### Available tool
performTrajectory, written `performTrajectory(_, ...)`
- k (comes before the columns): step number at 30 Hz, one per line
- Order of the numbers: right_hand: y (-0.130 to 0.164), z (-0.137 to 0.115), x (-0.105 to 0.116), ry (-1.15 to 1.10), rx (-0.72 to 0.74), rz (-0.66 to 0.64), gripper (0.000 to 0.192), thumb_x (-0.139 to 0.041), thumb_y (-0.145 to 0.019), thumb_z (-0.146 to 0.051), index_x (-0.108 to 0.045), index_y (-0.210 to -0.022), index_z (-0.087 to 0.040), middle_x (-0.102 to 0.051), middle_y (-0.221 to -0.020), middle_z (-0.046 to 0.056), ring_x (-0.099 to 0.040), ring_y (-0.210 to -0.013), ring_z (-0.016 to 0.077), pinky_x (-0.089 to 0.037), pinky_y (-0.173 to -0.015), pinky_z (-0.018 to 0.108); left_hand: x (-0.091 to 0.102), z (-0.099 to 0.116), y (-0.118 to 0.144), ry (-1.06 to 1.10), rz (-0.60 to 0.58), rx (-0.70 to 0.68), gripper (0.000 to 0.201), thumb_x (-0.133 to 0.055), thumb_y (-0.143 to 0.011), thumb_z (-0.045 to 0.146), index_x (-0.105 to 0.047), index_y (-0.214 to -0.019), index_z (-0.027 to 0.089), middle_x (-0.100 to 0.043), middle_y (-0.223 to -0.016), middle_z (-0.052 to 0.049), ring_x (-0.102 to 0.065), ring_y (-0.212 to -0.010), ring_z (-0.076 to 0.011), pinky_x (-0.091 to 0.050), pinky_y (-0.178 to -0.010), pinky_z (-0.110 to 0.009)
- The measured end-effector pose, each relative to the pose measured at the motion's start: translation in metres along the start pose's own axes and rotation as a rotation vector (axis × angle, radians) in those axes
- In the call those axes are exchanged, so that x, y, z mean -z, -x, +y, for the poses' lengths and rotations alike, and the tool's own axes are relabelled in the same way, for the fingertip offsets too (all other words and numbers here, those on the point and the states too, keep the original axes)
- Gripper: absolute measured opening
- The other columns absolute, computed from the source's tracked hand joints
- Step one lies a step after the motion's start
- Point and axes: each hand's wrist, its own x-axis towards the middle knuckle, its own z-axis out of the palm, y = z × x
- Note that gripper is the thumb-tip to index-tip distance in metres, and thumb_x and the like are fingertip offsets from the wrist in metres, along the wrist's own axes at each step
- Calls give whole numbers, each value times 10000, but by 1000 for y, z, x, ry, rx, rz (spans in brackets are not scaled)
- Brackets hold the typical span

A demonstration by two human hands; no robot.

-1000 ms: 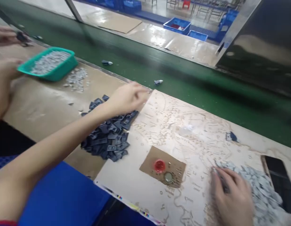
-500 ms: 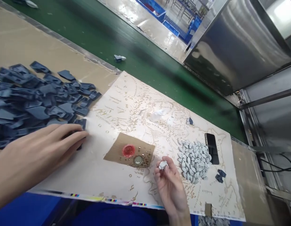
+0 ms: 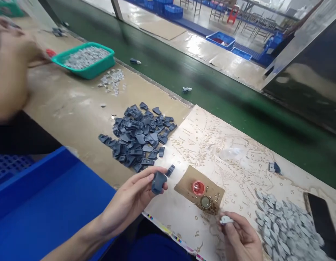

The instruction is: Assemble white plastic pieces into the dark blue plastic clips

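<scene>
The left hand grips a dark blue-grey piece between thumb and fingers, while the right hand, well apart from it, pinches a small pale piece. Between the hands and slightly beyond them lies a brown card bearing a red cup. A heap of dark parts spreads beyond the left hand; a lone dark part lies near its fingertips. Pale parts crowd just right of the right hand, a phone past them.
</scene>
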Motion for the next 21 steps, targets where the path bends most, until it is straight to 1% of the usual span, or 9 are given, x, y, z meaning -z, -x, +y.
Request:
performTrajectory(2, -2, -6, -3, 146, 85, -18, 200, -945, -795, -482, -897, -905, -322, -874, -855, 106, -800, -644, 290, -690, -529, 385, -3, -2, 5, 79, 8, 53, 441, -994, -704, 607, -902, -965, 265, -824, -888, -52, -787, -844, -177, -647, -780, -168)
performTrajectory(5, -4, -18, -12, 318, 268, -42, 148, -911, -847, -417, -903, -913, -284, -880, -890, 89, -831, -732, 248, -706, -603, 304, -6, -5, 8, 122, 85, 108, 453, -1023, -660, 597, -893, -921, 250, -840, -1044, -60, -770, -855, -166, -651, -787, -152)
performTrajectory(8, -4, -26, -21, 447, 440, -52, 66, -845, -905, -273, -899, -941, -281, -872, -892, 67, -836, -793, 217, -704, -687, 268, -1, -14, 10, 93, 134, 156, 520, -1053, -546, 637, -878, -845, 249, -850, -989, -65, -789, -852, -208, -674, -735, -168)
performTrajectory(10, -3, -27, -23, 520, 526, -73, 159, -814, -912, -177, -895, -992, -288, -869, -885, 54, -829, -771, 209, -705, -691, 276, 8, -26, 12, 79, 181, 187, 537, -1047, -518, 667, -863, -846, 282, -854, -958, -49, -809, -899, -244, -689, -732, -186)
performTrajectory(12, -2, -27, -25, 571, 580, -89, 249, -785, -916, -118, -888, -1046, -305, -874, -907, 48, -834, -782, 222, -716, -702, 305, 20, -42, 14, 65, 220, 190, 526, -1025, -551, 684, -852, -890, 322, -862, -998, -31, -816, -940, -262, -701, -736, -202)
performTrajectory(15, -3, -25, -27, 627, 632, -121, 347, -759, -914, -61, -878, -1093, -333, -880, -947, 38, -840, -795, 229, -725, -711, 317, 38, -66, 18, 52, 190, 156, 488, -988, -637, 658, -860, -995, 352, -865, -1070, -39, -816, -906, -276, -704, -669, -224)
performTrajectory(17, -4, -23, -29, 669, 682, -139, 367, -757, -911, -41, -875, -1111, -325, -880, -957, 45, -841, -786, 224, -726, -713, 301, 45, -76, 19, 36, 166, 148, 471, -970, -691, 610, -866, -1085, 372, -861, -1149, -49, -822, -966, -295, -702, -671, -224)
performTrajectory(19, -5, -21, -31, 726, 737, -153, 355, -752, -920, -36, -871, -1132, -293, -878, -961, 64, -842, -784, 225, -728, -718, 293, 47, -79, 21, 17, 132, 147, 492, -977, -681, 597, -877, -1109, 378, -862, -1150, -63, -817, -1073, -340, -707, -695, -229)
performTrajectory(21, -7, -18, -30, 766, 789, -167, 339, -736, -934, -32, -867, -1141, -266, -876, -963, 77, -845, -788, 228, -732, -726, 289, 43, -75, 22, 10, 117, 181, 521, -990, -661, 608, -885, -1116, 378, -865, -1109, -68, -794, -1172, -375, -720, -777, -262)
